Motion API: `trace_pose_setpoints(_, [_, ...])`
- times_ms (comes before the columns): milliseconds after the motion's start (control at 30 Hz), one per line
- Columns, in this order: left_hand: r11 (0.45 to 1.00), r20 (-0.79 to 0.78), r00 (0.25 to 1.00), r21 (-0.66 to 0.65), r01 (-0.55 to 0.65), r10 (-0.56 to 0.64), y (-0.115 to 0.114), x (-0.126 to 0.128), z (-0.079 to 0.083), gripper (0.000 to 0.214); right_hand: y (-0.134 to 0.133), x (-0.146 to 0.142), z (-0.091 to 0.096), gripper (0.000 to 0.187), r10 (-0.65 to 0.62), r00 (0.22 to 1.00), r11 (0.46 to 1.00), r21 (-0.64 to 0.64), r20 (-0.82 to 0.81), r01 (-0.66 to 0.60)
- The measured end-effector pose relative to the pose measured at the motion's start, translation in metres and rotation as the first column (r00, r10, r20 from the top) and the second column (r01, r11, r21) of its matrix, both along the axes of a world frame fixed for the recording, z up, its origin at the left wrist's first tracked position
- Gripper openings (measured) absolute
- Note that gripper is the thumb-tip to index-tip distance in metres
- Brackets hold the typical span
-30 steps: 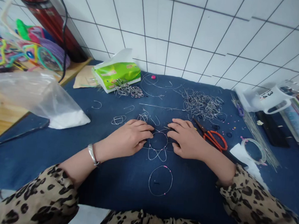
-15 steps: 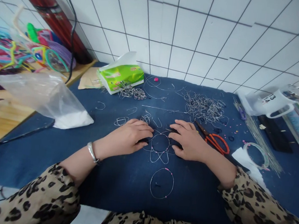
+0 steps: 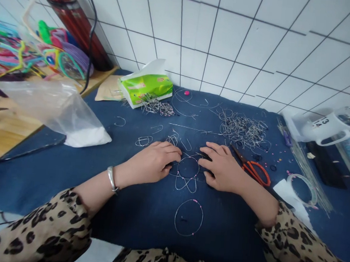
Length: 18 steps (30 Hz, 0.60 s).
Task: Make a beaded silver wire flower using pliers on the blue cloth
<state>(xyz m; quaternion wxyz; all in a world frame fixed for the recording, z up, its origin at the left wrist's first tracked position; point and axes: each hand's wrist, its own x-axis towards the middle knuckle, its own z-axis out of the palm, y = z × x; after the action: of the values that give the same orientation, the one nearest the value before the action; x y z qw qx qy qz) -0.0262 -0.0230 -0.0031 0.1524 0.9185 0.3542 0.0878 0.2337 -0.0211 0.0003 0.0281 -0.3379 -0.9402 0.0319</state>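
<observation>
A wire flower shape [image 3: 187, 178], with a round centre, looped petals and small pink beads, lies flat on the dark blue cloth. My left hand [image 3: 157, 160] rests palm down at its left edge, fingers curved and thumb apart from them. On the opposite edge my right hand [image 3: 222, 167] lies with its fingers spread. The fingertips of both hands are beside or on the side petals, which they partly cover; whether they press on the wire I cannot tell. Nearer to me lies a separate wire ring [image 3: 189, 217] with several pink beads.
Beyond my right hand is a tangled heap of bent wires [image 3: 244, 130], with orange-handled scissors [image 3: 256, 172] beside it. A clear tape-like ring [image 3: 302, 190], straight wires [image 3: 311, 174] and a white mug [image 3: 326, 129] are at right. Tissue pack [image 3: 146, 88] and plastic bag [image 3: 83, 136] stand left.
The view has shifted slightly, so the background sits a little differently. My hands stay at both sides of the wire flower, with hardly any movement of the fingers.
</observation>
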Motion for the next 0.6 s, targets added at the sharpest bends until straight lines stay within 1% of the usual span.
trace_pose_setpoints(333, [0.999, -0.001, 1.0, 0.046, -0.016, 0.016, -0.0036, 0.0023, -0.0066, 0.038, -0.0049, -0.0043, 0.0001, 0.034, -0.022, 1.0, 1.0, 0.022, -0.001, 0.022])
trace_pose_setpoints(433, [0.999, 0.008, 1.0, 0.039, -0.015, 0.015, -0.003, 0.0015, -0.0071, 0.038, -0.0059, -0.0043, -0.0016, 0.035, -0.028, 1.0, 0.999, 0.021, -0.004, 0.028])
trace_pose_setpoints(600, [1.0, 0.028, 0.999, 0.02, 0.02, -0.02, -0.0013, -0.0011, -0.0056, 0.037, -0.0062, -0.0028, -0.0064, 0.036, -0.032, 0.999, 0.999, 0.014, -0.039, 0.032])
